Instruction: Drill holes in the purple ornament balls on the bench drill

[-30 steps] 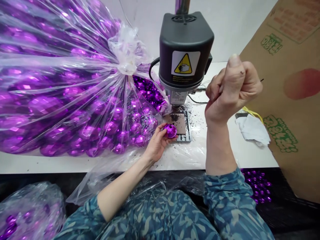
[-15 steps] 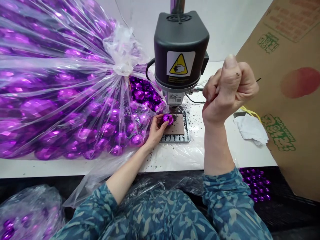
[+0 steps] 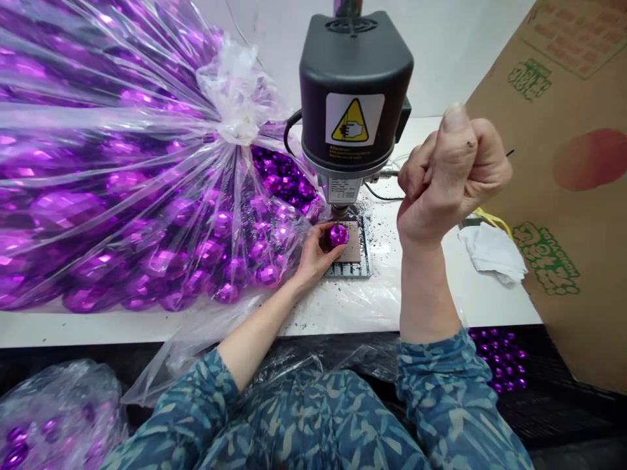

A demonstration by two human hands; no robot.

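Note:
My left hand (image 3: 319, 251) pinches a shiny purple faceted ball (image 3: 339, 235) between thumb and fingers. The ball sits over a brown board (image 3: 351, 251) on the metal base (image 3: 349, 269) of a bench drill press (image 3: 356, 85), just below its chuck (image 3: 339, 211). A dark spot shows on the top of the ball. Raised to the right of the machine, my right hand (image 3: 453, 176) is closed in a fist around the press lever (image 3: 390, 173). Most of the lever is hidden by the fingers.
A large clear bag (image 3: 122, 196) of purple balls fills the left of the white table. On the right are a white cloth (image 3: 492, 253) and a cardboard box (image 3: 578, 215). Purple balls (image 3: 499, 359) lie below the table edge; another plastic bag (image 3: 63, 405) is lower left.
My left hand has moved the ball a little right, from the board's left side to beneath the chuck. The ball's dark spot now faces up. My right hand has barely moved.

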